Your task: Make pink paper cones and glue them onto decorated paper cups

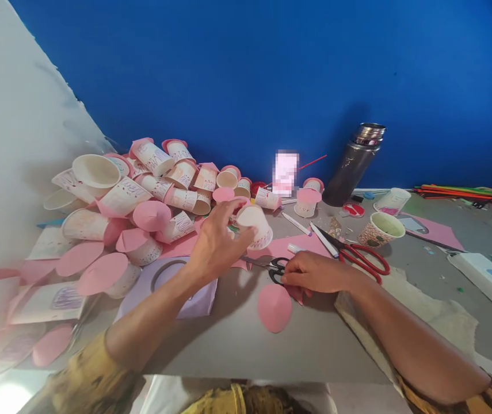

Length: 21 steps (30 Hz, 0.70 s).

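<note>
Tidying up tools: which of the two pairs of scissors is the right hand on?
The black-handled scissors, held by the right hand; the red-handled scissors lie untouched farther right. The left hand holds a paper cup.

The near bench (pixel 237 351) lies bare but for one pink disc (pixel 274 307). A heap of paper cups (pixel 142 184) blocks the left. In the middle, the left hand (pixel 220 241) grips a white cup (pixel 256 224), the right hand (pixel 315 273) black scissors (pixel 271 265). Beyond, red scissors (pixel 364 256), a patterned cup (pixel 379 229) and a flask (pixel 353 167) crowd the way.
</note>
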Motion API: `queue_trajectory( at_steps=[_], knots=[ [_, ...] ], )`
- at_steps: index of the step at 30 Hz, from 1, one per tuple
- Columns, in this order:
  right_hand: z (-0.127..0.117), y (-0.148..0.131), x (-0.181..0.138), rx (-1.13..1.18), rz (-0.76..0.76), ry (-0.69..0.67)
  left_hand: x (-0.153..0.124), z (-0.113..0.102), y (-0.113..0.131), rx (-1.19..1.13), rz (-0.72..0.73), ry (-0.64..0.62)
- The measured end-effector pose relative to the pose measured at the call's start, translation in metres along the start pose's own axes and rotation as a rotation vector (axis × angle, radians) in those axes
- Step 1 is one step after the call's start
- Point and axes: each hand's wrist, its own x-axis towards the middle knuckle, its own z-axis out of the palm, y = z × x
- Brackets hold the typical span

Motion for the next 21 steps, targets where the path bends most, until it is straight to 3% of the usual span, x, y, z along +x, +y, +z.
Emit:
queue_trajectory(
  at_steps=[3,5,12,21],
  knots=[
    [0.004,0.002,0.006,-0.191,0.114,0.249,-0.029,-0.022,-0.008,-0.038,-0.072,-0.097],
    [0.006,0.002,0.008,-0.240,0.159,0.292,-0.045,-0.029,-0.015,-0.023,-0.113,-0.128],
    [0.013,-0.010,0.007,-0.356,0.221,0.247,-0.063,-0.030,-0.032,0.028,-0.190,-0.201],
    [0.003,-0.002,0.007,-0.506,0.383,0.307,-0.043,0.002,-0.030,0.000,0.013,-0.235]
  ],
)
